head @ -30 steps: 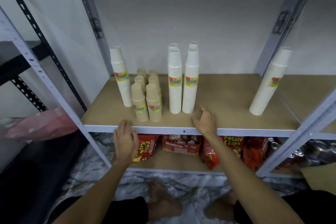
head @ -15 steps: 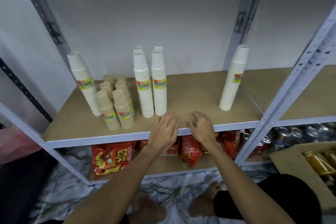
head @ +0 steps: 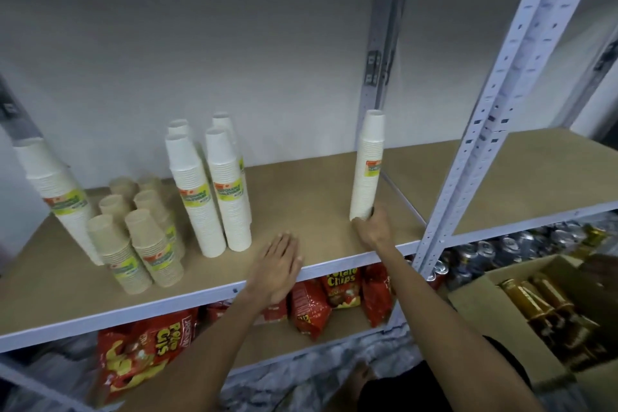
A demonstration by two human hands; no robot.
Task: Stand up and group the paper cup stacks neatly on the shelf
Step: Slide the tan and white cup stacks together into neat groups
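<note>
The grouped tall white paper cup stacks (head: 214, 197) stand upright on the brown shelf board (head: 311, 191). Just right of that group, the left hand (head: 279, 264) lies flat, fingers straight, empty. Well right of it, the right hand (head: 373, 227) grips the base of the lone upright white paper cup stack (head: 368, 167); the group lies to its left.

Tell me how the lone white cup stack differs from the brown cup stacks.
The lone white stack is pale and tall; the brown stacks are tan and much shorter. The lone white stack stands apart, gripped at its base by the right hand; the brown stacks huddle together, untouched. Both stand rim-down with yellow-green labels.
</note>
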